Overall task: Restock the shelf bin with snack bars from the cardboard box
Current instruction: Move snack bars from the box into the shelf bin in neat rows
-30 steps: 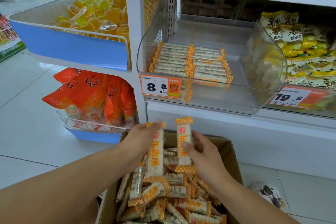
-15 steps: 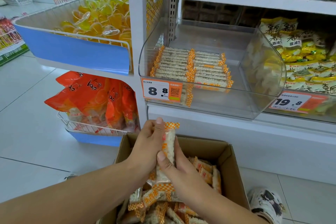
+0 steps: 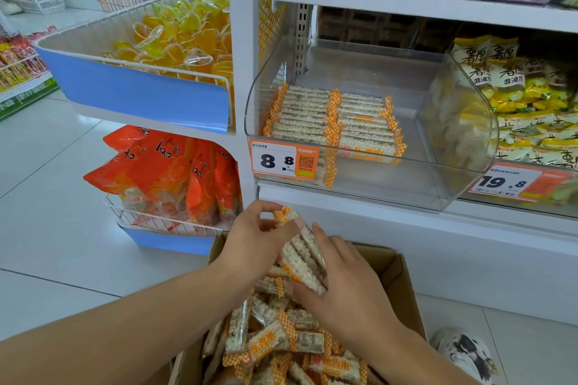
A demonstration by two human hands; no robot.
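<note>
Above the box (image 3: 403,272), left hand (image 3: 250,241) and right hand (image 3: 347,284) both curl fingers around a bundle of bars (image 3: 300,256)

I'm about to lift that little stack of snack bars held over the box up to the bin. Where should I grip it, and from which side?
Grip the stack of snack bars across its long flat sides, near the middle. It tilts up to the left, so the left hand should clamp from the left and the right hand from the right; the crimped orange ends look too floppy to hold.
</note>
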